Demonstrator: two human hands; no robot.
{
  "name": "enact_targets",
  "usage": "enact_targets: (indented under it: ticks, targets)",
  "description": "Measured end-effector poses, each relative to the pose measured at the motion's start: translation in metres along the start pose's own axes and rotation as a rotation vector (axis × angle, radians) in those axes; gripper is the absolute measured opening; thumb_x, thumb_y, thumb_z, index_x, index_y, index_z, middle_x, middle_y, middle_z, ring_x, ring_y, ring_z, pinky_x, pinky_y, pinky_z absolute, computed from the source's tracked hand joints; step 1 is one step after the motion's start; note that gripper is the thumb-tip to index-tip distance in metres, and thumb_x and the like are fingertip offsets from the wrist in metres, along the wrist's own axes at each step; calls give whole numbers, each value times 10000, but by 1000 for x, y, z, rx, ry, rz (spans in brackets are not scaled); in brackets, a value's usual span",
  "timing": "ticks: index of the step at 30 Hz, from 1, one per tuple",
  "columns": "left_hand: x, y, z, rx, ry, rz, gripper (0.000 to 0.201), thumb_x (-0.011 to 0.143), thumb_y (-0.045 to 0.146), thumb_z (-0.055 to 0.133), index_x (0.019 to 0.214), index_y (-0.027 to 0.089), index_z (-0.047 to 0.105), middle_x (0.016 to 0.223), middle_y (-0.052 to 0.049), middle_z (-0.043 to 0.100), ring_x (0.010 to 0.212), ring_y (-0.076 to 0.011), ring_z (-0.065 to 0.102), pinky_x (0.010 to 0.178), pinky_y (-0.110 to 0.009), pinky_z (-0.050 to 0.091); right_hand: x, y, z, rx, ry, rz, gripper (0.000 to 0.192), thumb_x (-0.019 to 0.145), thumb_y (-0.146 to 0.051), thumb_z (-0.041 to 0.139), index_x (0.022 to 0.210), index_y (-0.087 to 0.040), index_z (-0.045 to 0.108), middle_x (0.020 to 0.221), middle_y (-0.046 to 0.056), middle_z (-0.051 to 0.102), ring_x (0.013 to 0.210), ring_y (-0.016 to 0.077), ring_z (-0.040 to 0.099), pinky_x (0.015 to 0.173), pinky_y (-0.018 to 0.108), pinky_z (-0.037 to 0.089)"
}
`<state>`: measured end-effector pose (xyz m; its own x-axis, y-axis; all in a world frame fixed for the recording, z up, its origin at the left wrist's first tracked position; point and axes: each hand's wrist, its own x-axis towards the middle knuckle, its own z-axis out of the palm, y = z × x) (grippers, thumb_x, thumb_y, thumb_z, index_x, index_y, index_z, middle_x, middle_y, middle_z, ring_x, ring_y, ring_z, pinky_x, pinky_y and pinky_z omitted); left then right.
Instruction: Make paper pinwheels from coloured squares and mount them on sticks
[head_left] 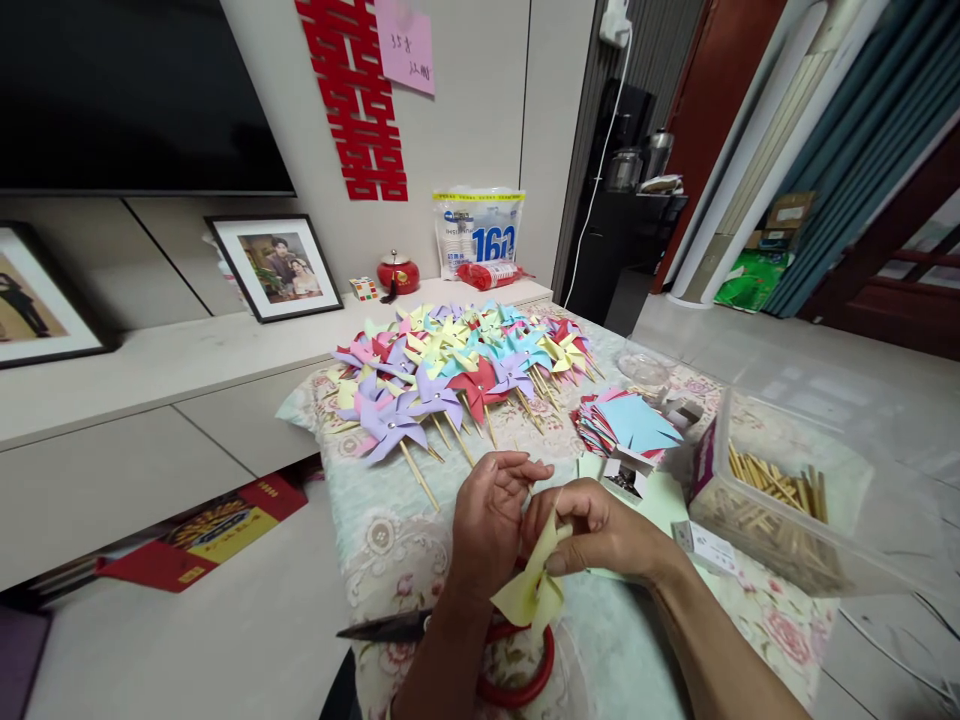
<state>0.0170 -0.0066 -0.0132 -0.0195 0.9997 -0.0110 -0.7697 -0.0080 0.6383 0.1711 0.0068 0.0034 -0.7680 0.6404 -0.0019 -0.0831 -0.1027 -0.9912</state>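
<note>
Head view: right hand (pixel 600 535) pinched the yellow paper (pixel 520 597) above the scissors (pixel 519 697); left hand (pixel 487 505) half-curled beside it, couldn't tell if gripping. Looked like the folding step; next move seemed to call for keeping folds together. Pinwheels (pixel 437 395) lay beyond.

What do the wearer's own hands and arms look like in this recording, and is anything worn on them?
The left hand and right hand are both ungloved. The left forearm and right forearm are bare along most of what shows, with no watch visible at either wrist. Any sleeves higher up cannot be made out clearly.
</note>
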Motion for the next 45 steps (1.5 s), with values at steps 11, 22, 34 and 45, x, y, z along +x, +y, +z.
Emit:
enact_targets:
  ticks: [11, 22, 34, 45]
  targets:
    - [5, -6, -5, 105, 220, -171, 357, 756, 349, 771, 1026, 130, 687, 880, -81, 699, 771, -165, 668, 755, -307, 529, 3, -12, 10, -205, -40, -57, 173, 764, -300, 797, 836, -152, 744, 827, 28, 701, 799, 170, 640, 767, 283, 513]
    - [6, -2, -3, 231, 227, -49, 339, 636, 293, 836, 929, 132, 778, 687, 8, 642, 471, -47, 505, 431, -173, 319, -7, -14, -3, -188, 162, -132, 155, 833, -311, 758, 823, -167, 702, 838, 20, 673, 795, 156, 610, 745, 271, 484]
    - [1, -4, -2, 493, 84, 248, 181, 728, 302, 796, 879, 203, 807, 861, -41, 685, 785, -161, 620, 677, -246, 476, 6, -15, 4, -834, 506, -677, 197, 985, -228, 521, 918, -221, 706, 873, 67, 645, 890, 206, 603, 792, 355, 498]
    - [-3, 0, 4, 564, -9, 383, 114, 740, 279, 797, 829, 209, 817, 804, -64, 673, 768, -189, 630, 690, -267, 489, 5, -13, 6, -909, 656, -774, 166, 929, -117, 557, 916, -232, 676, 873, 63, 642, 867, 217, 608, 778, 400, 512]
